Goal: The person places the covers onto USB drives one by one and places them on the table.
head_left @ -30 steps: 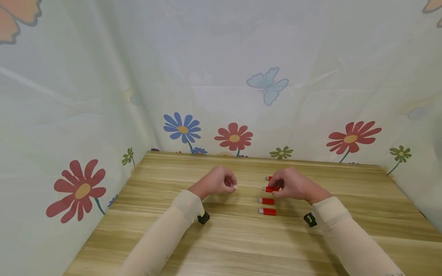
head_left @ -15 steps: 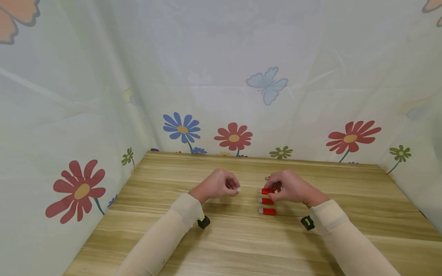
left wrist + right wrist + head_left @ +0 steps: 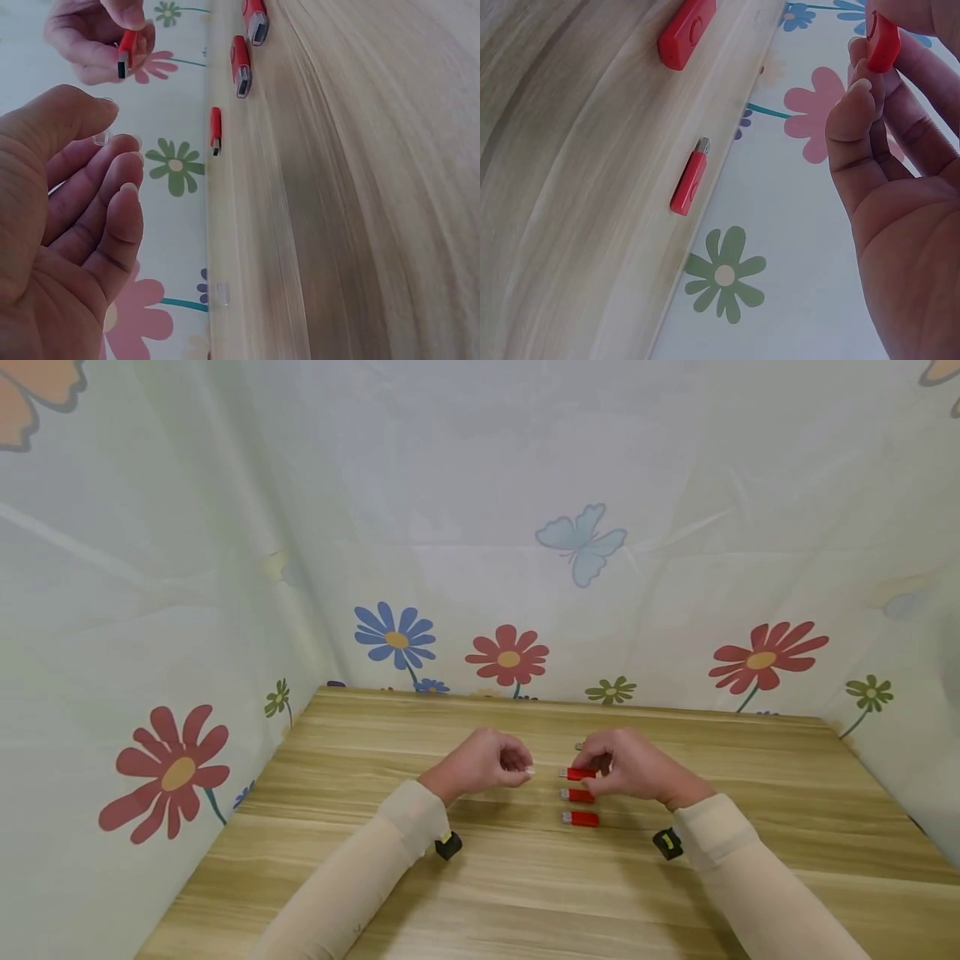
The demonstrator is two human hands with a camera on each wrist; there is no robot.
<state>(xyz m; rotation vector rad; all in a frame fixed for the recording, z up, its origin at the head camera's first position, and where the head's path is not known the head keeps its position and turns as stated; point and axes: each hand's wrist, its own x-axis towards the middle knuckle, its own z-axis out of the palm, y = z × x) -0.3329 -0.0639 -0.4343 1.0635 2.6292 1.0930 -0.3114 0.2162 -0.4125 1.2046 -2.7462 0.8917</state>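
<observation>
My right hand (image 3: 633, 766) pinches a red USB flash drive (image 3: 579, 774) between thumb and fingers, its metal plug pointing left. My left hand (image 3: 483, 762) is a short way to the left, with thumb and fingertips pinching a small clear piece (image 3: 103, 138) that looks like a cap. A gap separates the clear piece from the plug. Two more red drives (image 3: 582, 819) lie in front of the right hand on the table. Another drive (image 3: 690, 182) lies behind that hand, mostly hidden in the head view.
The wood-grain table (image 3: 480, 893) ends at a white curtain (image 3: 450, 527) printed with flowers. A faint clear piece (image 3: 223, 294) lies near the table's far edge in the left wrist view. Black wrist cameras (image 3: 447, 845) hang beneath both cuffs.
My right hand has drawn its red flash drive slightly left, out of line with the others. My left hand has moved right with the clear piece, narrowing the gap.
</observation>
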